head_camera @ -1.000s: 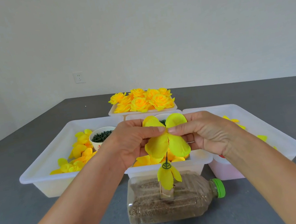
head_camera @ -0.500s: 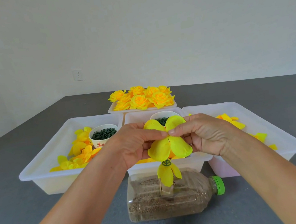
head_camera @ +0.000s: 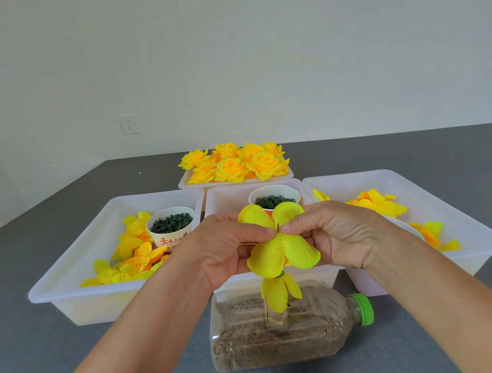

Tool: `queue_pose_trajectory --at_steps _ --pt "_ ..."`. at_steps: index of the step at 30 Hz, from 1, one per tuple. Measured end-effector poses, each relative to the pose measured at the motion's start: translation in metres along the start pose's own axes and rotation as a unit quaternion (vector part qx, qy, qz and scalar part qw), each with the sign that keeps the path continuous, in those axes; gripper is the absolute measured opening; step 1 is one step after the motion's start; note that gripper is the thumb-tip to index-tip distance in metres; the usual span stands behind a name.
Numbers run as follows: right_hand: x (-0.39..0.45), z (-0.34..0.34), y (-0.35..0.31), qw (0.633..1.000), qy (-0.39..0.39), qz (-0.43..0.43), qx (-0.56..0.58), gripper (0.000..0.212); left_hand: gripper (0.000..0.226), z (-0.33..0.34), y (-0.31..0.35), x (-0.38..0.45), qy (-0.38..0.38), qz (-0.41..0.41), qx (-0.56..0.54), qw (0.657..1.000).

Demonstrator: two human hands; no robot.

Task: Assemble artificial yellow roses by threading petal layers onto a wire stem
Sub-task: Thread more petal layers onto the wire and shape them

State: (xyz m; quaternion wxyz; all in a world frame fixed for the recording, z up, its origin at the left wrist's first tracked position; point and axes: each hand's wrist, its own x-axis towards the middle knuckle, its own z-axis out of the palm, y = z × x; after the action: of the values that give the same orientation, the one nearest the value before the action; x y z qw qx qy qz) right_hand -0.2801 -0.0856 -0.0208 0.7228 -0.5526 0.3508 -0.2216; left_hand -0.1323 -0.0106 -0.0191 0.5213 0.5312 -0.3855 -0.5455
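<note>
left hand (head_camera: 219,254), right hand (head_camera: 341,236) pinch petal layer (head_camera: 280,245) | wire stem (head_camera: 278,228) mostly hidden

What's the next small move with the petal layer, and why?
Probably slide the petal layer down the wire: the wire tip already pokes through its centre between the left hand and right hand, and it sits above the green ring.

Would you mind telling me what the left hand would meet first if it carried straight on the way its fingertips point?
The left hand points rightward, so it would most likely meet the wire tip at the petal layer centre, then the right hand fingertips just beyond.
</note>
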Motion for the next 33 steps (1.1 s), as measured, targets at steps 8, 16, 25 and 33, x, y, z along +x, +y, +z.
queue_pose_trajectory --at_steps 8,16,25,33 --pt "0.004 -0.001 0.003 1.000 -0.019 -0.008 -0.016 0.016 0.005 -0.005 -0.002 0.002 0.033 0.003 0.016 0.999" --pt "0.007 -0.006 0.004 0.998 -0.023 0.003 -0.051 0.015 0.010 -0.010 -0.005 0.001 0.054 -0.013 0.038 0.998" --pt "0.012 -0.005 0.009 0.995 -0.016 0.032 -0.093 0.015 0.017 -0.013 -0.010 -0.003 0.037 -0.033 0.078 0.996" --pt "0.012 -0.005 0.017 0.995 -0.038 0.030 -0.086 0.016 0.018 -0.015 -0.017 -0.003 0.035 -0.041 0.094 0.994"
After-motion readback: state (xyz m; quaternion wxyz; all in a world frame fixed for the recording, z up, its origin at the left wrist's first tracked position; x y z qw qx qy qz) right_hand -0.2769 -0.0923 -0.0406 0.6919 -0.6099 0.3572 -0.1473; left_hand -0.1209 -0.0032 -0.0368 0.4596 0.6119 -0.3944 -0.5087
